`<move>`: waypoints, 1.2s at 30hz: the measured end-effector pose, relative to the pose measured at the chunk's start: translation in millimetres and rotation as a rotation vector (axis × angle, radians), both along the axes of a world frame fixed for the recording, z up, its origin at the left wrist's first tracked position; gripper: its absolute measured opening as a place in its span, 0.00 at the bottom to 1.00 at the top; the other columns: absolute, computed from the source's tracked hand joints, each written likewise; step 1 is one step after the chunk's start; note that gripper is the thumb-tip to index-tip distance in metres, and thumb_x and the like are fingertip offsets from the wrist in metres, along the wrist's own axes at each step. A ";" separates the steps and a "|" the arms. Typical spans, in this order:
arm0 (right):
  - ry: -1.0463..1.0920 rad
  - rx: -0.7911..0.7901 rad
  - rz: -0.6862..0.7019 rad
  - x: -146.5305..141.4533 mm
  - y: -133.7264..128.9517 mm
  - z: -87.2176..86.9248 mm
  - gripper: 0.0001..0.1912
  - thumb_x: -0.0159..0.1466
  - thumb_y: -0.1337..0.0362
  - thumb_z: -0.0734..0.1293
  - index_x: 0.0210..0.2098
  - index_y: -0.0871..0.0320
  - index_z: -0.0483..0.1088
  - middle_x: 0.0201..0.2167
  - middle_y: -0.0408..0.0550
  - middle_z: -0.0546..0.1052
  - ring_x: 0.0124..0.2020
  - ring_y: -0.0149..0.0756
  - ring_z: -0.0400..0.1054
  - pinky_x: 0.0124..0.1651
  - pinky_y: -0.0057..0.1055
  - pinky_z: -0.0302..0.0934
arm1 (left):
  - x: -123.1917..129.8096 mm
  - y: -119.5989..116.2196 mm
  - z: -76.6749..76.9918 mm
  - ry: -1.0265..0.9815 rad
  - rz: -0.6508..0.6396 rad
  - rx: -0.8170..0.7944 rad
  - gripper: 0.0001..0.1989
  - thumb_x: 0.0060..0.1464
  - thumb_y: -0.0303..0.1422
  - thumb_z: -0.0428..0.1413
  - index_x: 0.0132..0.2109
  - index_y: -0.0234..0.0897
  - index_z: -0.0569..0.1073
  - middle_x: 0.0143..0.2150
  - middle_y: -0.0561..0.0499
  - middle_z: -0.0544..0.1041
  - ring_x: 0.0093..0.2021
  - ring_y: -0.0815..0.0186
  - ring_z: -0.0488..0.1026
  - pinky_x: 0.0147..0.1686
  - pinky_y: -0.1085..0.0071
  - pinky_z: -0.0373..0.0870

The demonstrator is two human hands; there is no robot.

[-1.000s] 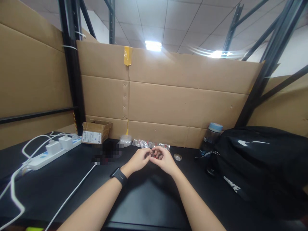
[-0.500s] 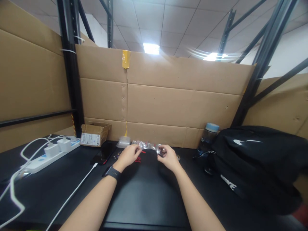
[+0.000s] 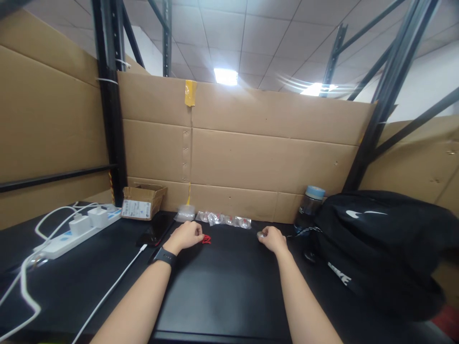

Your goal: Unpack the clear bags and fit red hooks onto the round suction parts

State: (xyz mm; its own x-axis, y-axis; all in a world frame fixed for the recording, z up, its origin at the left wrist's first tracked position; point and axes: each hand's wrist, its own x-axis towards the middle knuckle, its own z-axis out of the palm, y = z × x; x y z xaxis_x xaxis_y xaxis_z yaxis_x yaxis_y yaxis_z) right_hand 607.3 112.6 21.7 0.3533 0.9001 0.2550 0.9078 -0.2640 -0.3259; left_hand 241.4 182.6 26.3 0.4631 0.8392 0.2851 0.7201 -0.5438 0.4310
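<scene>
Bottle [image 3: 304, 212], bag [image 3: 380, 253] near right hand [image 3: 275, 240]

Smooth desk [image 3: 222, 291] with a soft, satin sheen. Packets [image 3: 228, 220] of crinkled, glossy clear plastic. A small round item [image 3: 260, 235] looks like shiny clear plastic; thin red strands [image 3: 206, 239] are too small to judge. Wall panel [image 3: 251, 157] of matt, creased cardboard bearing glossy tape [image 3: 190, 93]. Box [image 3: 157, 199] of matt cardboard with a paper label [image 3: 135, 209]. Phone [image 3: 155, 231] with a glossy, glass-like face. Power strip [image 3: 59, 246] of smooth plastic. Bag [image 3: 387, 248] of soft, matt cloth. Shelf posts [image 3: 108, 105] of smooth, painted-looking metal.
</scene>
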 end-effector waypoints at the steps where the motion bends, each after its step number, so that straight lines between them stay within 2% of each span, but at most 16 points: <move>1: 0.000 -0.001 0.006 0.3 0.2 -0.4 0.10 0.58 0.58 0.68 0.37 0.55 0.77 0.41 0.54 0.79 0.43 0.45 0.73 0.40 0.35 0.60 | -0.1 0.3 0.0 -0.005 -0.002 0.000 0.06 0.50 0.34 0.58 0.29 0.38 0.78 0.28 0.50 0.79 0.27 0.65 0.73 0.27 0.73 0.58; 6: -0.017 -0.009 0.035 -0.8 0.7 -2.3 0.11 0.59 0.59 0.68 0.39 0.55 0.78 0.44 0.55 0.78 0.44 0.45 0.73 0.42 0.34 0.61 | 7.0 -2.6 4.0 -0.053 -0.034 0.029 0.08 0.53 0.34 0.56 0.31 0.37 0.78 0.29 0.50 0.79 0.30 0.65 0.74 0.30 0.73 0.60; 8: -0.034 -0.005 0.022 -5.0 0.9 -3.4 0.14 0.61 0.57 0.67 0.44 0.54 0.77 0.47 0.57 0.76 0.48 0.49 0.70 0.46 0.39 0.60 | 13.7 -6.1 6.4 -0.080 -0.060 0.040 0.09 0.56 0.35 0.54 0.33 0.37 0.78 0.29 0.50 0.79 0.31 0.66 0.74 0.31 0.73 0.61; 10: -0.070 0.006 0.043 -13.2 2.3 -4.9 0.21 0.62 0.54 0.66 0.53 0.51 0.73 0.55 0.57 0.72 0.55 0.54 0.65 0.50 0.46 0.58 | 21.5 -10.5 8.1 -0.124 -0.098 0.045 0.10 0.57 0.35 0.53 0.34 0.37 0.77 0.30 0.51 0.79 0.31 0.66 0.74 0.32 0.73 0.62; 13: -0.152 -0.011 0.212 -33.2 7.6 -7.8 0.28 0.65 0.52 0.63 0.64 0.43 0.61 0.67 0.52 0.61 0.64 0.54 0.54 0.56 0.54 0.52 | 33.9 -18.3 7.7 -0.189 -0.156 0.056 0.11 0.58 0.35 0.53 0.33 0.37 0.77 0.29 0.50 0.79 0.31 0.65 0.73 0.33 0.73 0.63; 15: -0.184 -0.054 0.305 -49.0 11.8 -9.6 0.30 0.67 0.53 0.61 0.67 0.42 0.56 0.70 0.50 0.57 0.67 0.53 0.49 0.59 0.57 0.48 | 41.8 -23.6 5.8 -0.198 -0.193 0.068 0.10 0.57 0.36 0.54 0.33 0.36 0.77 0.30 0.49 0.78 0.31 0.65 0.73 0.33 0.73 0.63; 18: -0.195 -0.066 0.326 -69.0 15.4 -11.3 0.28 0.69 0.56 0.59 0.67 0.48 0.56 0.68 0.55 0.60 0.66 0.53 0.51 0.60 0.57 0.47 | 51.7 -30.4 2.7 -0.187 -0.265 0.060 0.09 0.56 0.35 0.54 0.34 0.36 0.78 0.31 0.49 0.78 0.31 0.66 0.72 0.33 0.74 0.63; 21: -0.241 0.007 0.327 -78.0 15.1 -12.0 0.27 0.67 0.59 0.60 0.65 0.52 0.60 0.64 0.60 0.64 0.63 0.52 0.56 0.59 0.53 0.49 | 57.6 -35.4 1.8 -0.186 -0.328 0.048 0.09 0.56 0.34 0.54 0.34 0.37 0.78 0.31 0.50 0.77 0.31 0.67 0.72 0.33 0.74 0.64; 24: -0.272 0.042 0.334 -76.8 15.3 -13.1 0.29 0.67 0.60 0.60 0.66 0.52 0.57 0.69 0.59 0.58 0.67 0.51 0.50 0.61 0.53 0.46 | 59.9 -38.7 3.4 -0.194 -0.347 0.050 0.08 0.56 0.33 0.54 0.34 0.37 0.78 0.31 0.50 0.77 0.31 0.67 0.72 0.33 0.74 0.64; 26: -0.247 -0.014 0.320 -74.0 16.8 -13.5 0.29 0.68 0.57 0.58 0.68 0.51 0.54 0.71 0.56 0.54 0.69 0.51 0.45 0.63 0.55 0.43 | 60.2 -40.0 4.9 -0.197 -0.344 0.043 0.09 0.56 0.33 0.54 0.34 0.36 0.77 0.31 0.50 0.77 0.31 0.67 0.72 0.33 0.74 0.64; 28: -0.212 -0.058 0.293 -71.7 18.2 -12.5 0.29 0.69 0.55 0.57 0.68 0.51 0.54 0.70 0.56 0.56 0.69 0.52 0.47 0.62 0.56 0.44 | 60.0 -40.4 6.0 -0.195 -0.338 0.035 0.09 0.56 0.34 0.54 0.34 0.36 0.78 0.31 0.49 0.77 0.31 0.67 0.72 0.33 0.74 0.64; 33: -0.214 0.036 0.241 -68.4 15.4 -5.1 0.29 0.64 0.60 0.63 0.64 0.56 0.61 0.63 0.61 0.65 0.61 0.53 0.57 0.58 0.51 0.50 | 59.2 -39.8 6.6 -0.186 -0.342 0.015 0.09 0.56 0.34 0.54 0.34 0.36 0.78 0.30 0.50 0.77 0.30 0.67 0.71 0.32 0.74 0.63; 36: -0.136 -0.022 0.315 -63.7 10.5 -1.4 0.23 0.62 0.61 0.65 0.56 0.55 0.71 0.59 0.58 0.71 0.58 0.53 0.62 0.57 0.50 0.52 | 59.4 -40.8 6.8 -0.182 -0.358 0.006 0.09 0.56 0.34 0.54 0.34 0.36 0.78 0.29 0.51 0.76 0.29 0.68 0.71 0.31 0.75 0.62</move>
State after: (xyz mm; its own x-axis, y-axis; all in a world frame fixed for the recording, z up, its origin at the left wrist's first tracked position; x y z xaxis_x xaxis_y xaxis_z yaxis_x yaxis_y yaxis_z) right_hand 543.5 123.1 20.3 0.0213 0.9653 0.2603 0.9805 0.0306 -0.1939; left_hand 300.8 141.9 33.2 0.6671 0.6323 0.3938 0.3968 -0.7491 0.5305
